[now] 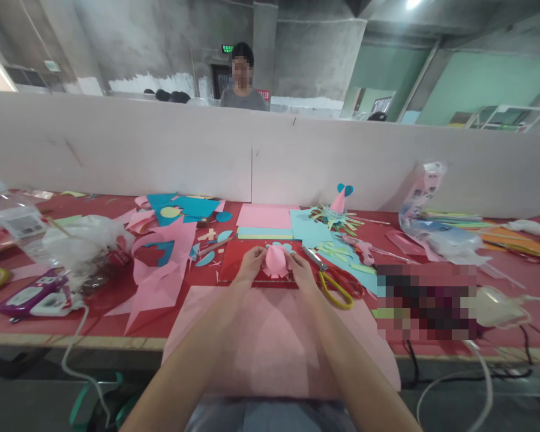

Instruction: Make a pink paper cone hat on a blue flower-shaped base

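Between my fingers is a small pink paper cone (276,261) with a notched lower edge, held over a red mat (234,264). My left hand (252,264) is closed on its left side. On its right side, the fingertips of my right hand (299,267) pinch it. Light-blue paper pieces show just behind the cone; whether they are attached to it I cannot tell. Right of my right hand lies a pair of scissors (335,287) with yellow and red handles. A finished-looking paper figure (339,203), a pink cone with a blue heart and fringed strips, stands behind.
Pink sheet (270,216) and light-blue sheet (308,223) lie beyond the mat. Pink paper offcuts (162,276) and blue paper (193,209) spread left, near a plastic bottle (9,210). A plastic bag (452,240) lies right. A white partition (162,150) closes the back; a person (243,99) stands beyond.
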Available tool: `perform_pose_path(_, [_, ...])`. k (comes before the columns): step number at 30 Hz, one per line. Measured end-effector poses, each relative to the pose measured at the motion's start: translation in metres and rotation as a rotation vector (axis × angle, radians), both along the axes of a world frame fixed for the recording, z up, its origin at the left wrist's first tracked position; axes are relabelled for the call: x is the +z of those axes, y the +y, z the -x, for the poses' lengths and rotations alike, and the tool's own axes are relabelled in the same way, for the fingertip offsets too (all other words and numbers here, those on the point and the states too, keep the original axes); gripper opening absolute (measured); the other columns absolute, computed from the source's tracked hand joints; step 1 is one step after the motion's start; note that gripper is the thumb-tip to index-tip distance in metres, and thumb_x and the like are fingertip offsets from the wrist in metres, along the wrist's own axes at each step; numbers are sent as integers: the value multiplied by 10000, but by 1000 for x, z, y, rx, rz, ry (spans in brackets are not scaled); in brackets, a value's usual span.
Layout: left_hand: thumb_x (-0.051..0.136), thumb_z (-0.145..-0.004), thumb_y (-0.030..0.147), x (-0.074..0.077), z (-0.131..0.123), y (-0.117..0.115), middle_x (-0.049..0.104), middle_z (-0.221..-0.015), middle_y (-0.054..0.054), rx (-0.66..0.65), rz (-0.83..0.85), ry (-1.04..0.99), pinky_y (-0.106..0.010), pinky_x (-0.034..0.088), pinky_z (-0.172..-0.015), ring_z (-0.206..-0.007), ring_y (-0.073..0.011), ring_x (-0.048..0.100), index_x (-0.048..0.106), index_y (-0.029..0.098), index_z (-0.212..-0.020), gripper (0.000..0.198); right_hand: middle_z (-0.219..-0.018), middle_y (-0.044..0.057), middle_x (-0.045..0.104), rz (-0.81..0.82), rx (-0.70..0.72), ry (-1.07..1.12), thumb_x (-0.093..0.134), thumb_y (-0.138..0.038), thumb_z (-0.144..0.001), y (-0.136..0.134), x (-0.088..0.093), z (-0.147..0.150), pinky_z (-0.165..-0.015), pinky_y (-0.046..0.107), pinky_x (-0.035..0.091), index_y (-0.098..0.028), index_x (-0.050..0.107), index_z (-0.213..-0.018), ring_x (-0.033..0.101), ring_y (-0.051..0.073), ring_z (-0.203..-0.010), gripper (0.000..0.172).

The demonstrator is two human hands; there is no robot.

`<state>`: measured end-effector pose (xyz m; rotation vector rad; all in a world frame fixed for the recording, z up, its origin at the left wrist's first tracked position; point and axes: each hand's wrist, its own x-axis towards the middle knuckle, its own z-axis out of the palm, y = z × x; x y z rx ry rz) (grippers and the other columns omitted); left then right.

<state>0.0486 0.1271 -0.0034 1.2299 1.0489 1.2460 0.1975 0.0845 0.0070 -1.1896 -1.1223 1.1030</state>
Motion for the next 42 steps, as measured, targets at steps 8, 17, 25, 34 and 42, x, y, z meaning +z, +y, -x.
perform_pose_path(8, [654, -631, 390, 8, -3, -6, 516, -513, 47, 25, 35, -2, -194, 353, -456, -456, -77, 455, 555, 156, -698, 263, -426, -60, 412, 16, -26, 10, 657, -624, -602, 1, 0, 1, -336, 221, 276, -197, 465, -535, 375, 76, -333, 473])
perform_pose_path(17, [678, -634, 333, 9, -3, -5, 613, -611, 2, 23, 54, 0, -226, 425, -523, -561, -122, 555, 591, 152, -733, 225, -375, -56, 448, 16, -1, -13, 658, -606, -613, 2, -2, 1, -334, 215, 259, -193, 550, -594, 362, 83, -322, 427])
perform_pose_path(25, [580, -708, 423, 4, 10, 6, 616, -673, -20, 243, -49, -48, -251, 456, -587, -617, -141, 584, 552, 163, -727, 262, -499, -12, 559, -72, -56, -17, 616, -589, -670, 4, -7, -2, -372, 232, 349, -186, 579, -631, 470, 116, -397, 407])
perform_pose_path(34, [460, -778, 399, -5, 16, 10, 612, -629, -36, 291, -118, 152, -307, 447, -717, -656, -171, 587, 542, 178, -600, 295, -640, 9, 631, -15, -251, -244, 565, -424, -743, 7, -12, -10, -433, 264, 391, -211, 595, -935, 515, 144, -409, 288])
perform_pose_path(42, [521, -754, 426, -8, 16, 11, 631, -666, -38, 296, -108, 221, -298, 443, -719, -698, -180, 604, 550, 181, -636, 274, -686, 27, 611, -119, -338, -562, 502, -250, -722, 3, -12, -8, -608, 292, 416, -190, 596, -888, 566, 191, -630, 199])
